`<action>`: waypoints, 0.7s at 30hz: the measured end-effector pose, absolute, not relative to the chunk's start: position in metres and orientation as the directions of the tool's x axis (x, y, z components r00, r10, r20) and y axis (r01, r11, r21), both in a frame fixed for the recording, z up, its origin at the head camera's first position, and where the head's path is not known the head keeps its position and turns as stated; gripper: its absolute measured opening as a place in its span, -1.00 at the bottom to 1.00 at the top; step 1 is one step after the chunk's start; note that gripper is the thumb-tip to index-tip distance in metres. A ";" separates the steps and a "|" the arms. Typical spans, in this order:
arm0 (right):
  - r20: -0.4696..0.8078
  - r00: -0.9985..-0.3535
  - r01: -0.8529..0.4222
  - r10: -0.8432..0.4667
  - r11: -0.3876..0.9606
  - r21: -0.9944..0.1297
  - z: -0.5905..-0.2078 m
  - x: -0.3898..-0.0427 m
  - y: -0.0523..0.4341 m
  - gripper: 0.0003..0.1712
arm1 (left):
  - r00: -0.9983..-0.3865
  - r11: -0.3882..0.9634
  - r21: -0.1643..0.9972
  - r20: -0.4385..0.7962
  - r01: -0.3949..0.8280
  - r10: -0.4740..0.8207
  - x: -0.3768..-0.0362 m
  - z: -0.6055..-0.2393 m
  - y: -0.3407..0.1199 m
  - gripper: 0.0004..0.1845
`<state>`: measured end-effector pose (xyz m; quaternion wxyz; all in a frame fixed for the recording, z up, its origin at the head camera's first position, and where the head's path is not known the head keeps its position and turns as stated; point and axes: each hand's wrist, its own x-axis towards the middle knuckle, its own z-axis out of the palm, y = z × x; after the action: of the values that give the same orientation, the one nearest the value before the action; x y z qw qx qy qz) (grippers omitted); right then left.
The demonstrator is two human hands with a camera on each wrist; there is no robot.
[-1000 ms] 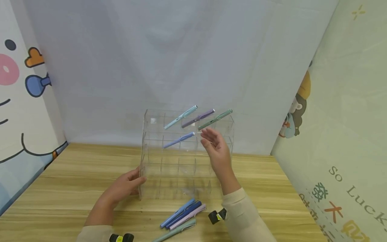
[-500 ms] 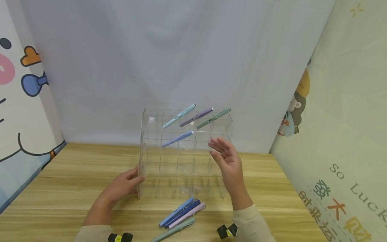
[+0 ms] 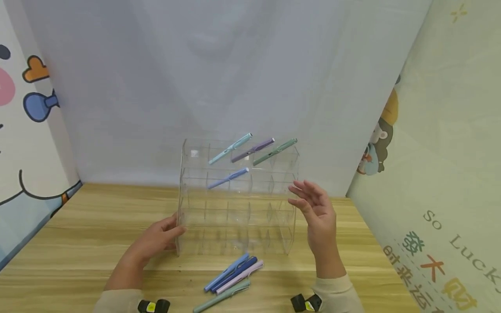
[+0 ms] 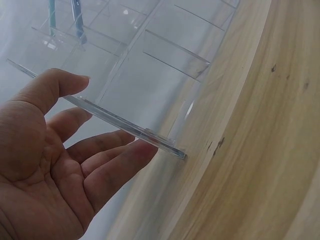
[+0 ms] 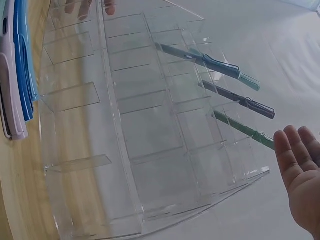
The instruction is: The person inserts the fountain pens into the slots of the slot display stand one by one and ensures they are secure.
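Note:
A clear acrylic rack [image 3: 235, 243] with several rows of slots stands on the wooden table [image 3: 98, 234]. Its top row holds a light blue pen [image 3: 230, 148], a purple pen [image 3: 252, 150] and a green pen [image 3: 275, 152]; a blue pen [image 3: 228, 178] sits one row lower. My left hand [image 3: 160, 237] rests flat against the rack's left edge [image 4: 125, 125], fingers straight. My right hand [image 3: 317, 208] hovers open just right of the rack, holding nothing; in the right wrist view its fingertips [image 5: 295, 150] are beside the green pen [image 5: 245, 131].
Several loose pens [image 3: 232, 276] lie on the table in front of the rack, blue, lilac and green ones. Printed curtains hang close on the left [image 3: 23, 130] and right [image 3: 438, 174], and a plain white backdrop closes the rear.
My right hand has drawn back from the green pen in the top row, moving right and down to beside the rack. The left hand has stayed on the rack's edge.

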<state>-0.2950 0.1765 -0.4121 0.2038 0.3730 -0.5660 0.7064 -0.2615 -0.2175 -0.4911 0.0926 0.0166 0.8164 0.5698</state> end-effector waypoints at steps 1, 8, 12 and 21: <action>0.762 -0.634 -0.714 -0.135 -0.278 -0.643 -0.411 -0.295 0.178 -0.53 | -0.983 0.350 0.933 -0.130 -0.076 0.131 -0.261 -0.491 -0.218 -0.13; 0.787 -0.599 -0.733 -0.148 -0.295 -0.613 -0.404 -0.294 0.189 -0.54 | -0.984 0.344 0.937 -0.117 -0.064 0.134 -0.261 -0.492 -0.219 -0.18; 0.775 -0.601 -0.727 -0.195 -0.271 -0.631 -0.401 -0.293 0.194 -0.53 | -0.984 0.340 0.938 -0.120 -0.068 0.135 -0.261 -0.492 -0.219 -0.16; 0.533 -0.679 -0.668 -0.505 0.123 -0.734 -0.404 -0.289 0.198 -0.60 | -0.982 0.338 0.938 -0.127 -0.074 0.137 -0.261 -0.491 -0.218 -0.23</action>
<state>-0.2887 0.1980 -0.4039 0.0767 0.3933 -0.7454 0.5327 -0.2607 -0.2182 -0.4908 0.0916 0.0193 0.8127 0.5751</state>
